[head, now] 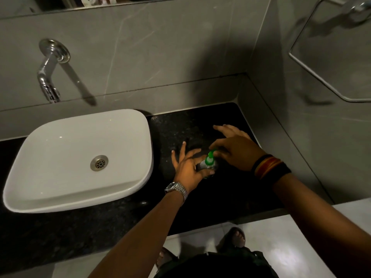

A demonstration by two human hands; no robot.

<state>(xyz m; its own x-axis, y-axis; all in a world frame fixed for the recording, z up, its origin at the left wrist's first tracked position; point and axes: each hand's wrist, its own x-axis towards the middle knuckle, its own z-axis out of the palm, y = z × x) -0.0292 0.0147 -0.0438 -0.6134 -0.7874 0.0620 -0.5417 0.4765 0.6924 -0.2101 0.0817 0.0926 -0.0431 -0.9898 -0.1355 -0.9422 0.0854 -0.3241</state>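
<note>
On the black speckled stone surface [230,189] stands a small clear bottle with green pump top [208,163], just right of the white ceramic basin [60,177]. The left hand [188,167] holds its body, other fingers spread; the right hand [234,149] touches the pump, fingers relaxed. Behind the bottle is free surface up to the grey tiled wall [160,57], where a chrome tap [48,77] projects.

Grey marbled wall tiles [180,47] on two sides, meeting at a corner; dim light, heavy shadow. Black speckled stone counter [60,233] carries a white basin [40,189] with a steel drain [99,162], a chrome wall spout [49,77] above it. Chrome towel ring [325,63] on the right wall, pale glossy floor tiles [281,247] below.
</note>
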